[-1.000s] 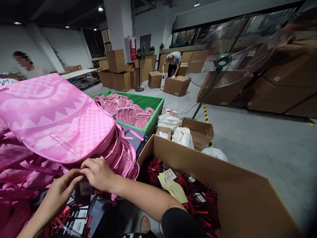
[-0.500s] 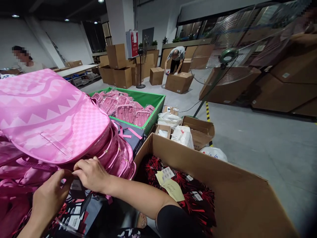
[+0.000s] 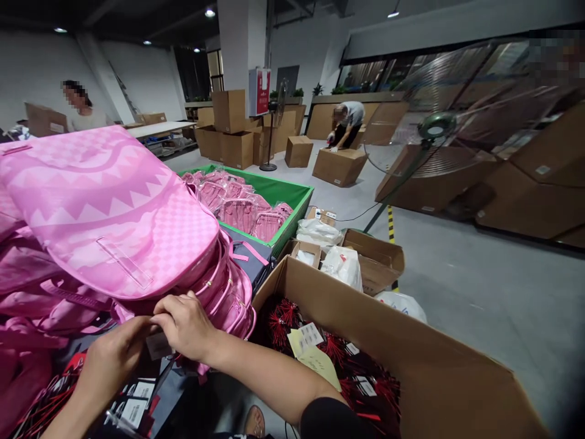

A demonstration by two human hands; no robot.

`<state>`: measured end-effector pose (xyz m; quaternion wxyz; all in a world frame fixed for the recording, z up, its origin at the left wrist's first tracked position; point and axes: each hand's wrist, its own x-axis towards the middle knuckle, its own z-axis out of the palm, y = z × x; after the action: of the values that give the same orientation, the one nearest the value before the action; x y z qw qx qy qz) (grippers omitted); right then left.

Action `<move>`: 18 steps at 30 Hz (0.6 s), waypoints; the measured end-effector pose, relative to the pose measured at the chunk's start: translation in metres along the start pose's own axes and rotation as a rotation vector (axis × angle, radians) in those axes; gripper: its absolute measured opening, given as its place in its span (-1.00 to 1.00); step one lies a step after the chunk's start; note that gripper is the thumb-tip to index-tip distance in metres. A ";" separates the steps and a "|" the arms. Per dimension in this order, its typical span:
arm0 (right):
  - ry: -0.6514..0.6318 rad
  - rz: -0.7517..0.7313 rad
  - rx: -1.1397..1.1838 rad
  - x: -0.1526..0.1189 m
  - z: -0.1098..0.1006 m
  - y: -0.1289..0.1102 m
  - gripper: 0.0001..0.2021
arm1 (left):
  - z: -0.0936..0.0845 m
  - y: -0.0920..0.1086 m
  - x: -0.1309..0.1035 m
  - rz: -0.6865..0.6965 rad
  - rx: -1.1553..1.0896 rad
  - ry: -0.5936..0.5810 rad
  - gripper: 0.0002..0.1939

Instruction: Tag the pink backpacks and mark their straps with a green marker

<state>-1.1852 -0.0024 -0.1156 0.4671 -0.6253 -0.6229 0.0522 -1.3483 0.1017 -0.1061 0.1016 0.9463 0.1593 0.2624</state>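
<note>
A pink patterned backpack (image 3: 132, 207) lies in front of me on other pink bags (image 3: 41, 274), its zipped side facing right. At its lower edge, my left hand (image 3: 114, 353) and my right hand (image 3: 189, 326) meet, both closed with fingertips pinched together. Whatever the fingertips grip is too small and hidden to make out. A pale tag (image 3: 159, 346) hangs just below them, partly covered by the left hand. Beneath my hands lie several dark tags with white barcode labels (image 3: 134, 411) and red cords (image 3: 39, 399).
An open carton (image 3: 411, 353) on my right holds black-and-red tasselled items with yellow paper (image 3: 315, 363). Beyond stand a green bin (image 3: 292, 213) of wrapped pink bags, white plastic bags (image 3: 342, 268) and a large fan (image 3: 436, 125). One person bends over a box (image 3: 340, 166); another stands left.
The view has shifted, so the scene sits a little farther right and lower. My hands stay pinched together at the backpack's edge. The bending person's hands have moved on the box.
</note>
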 end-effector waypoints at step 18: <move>0.710 0.562 -0.036 -0.028 -0.064 0.167 -0.55 | 0.058 -0.140 -0.072 -0.917 -0.498 0.411 -0.32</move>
<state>-1.0278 -0.0236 -0.2024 0.6086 -0.7574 -0.2310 -0.0513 -1.4107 0.1997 -0.2266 0.3926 0.6570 0.5043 0.3999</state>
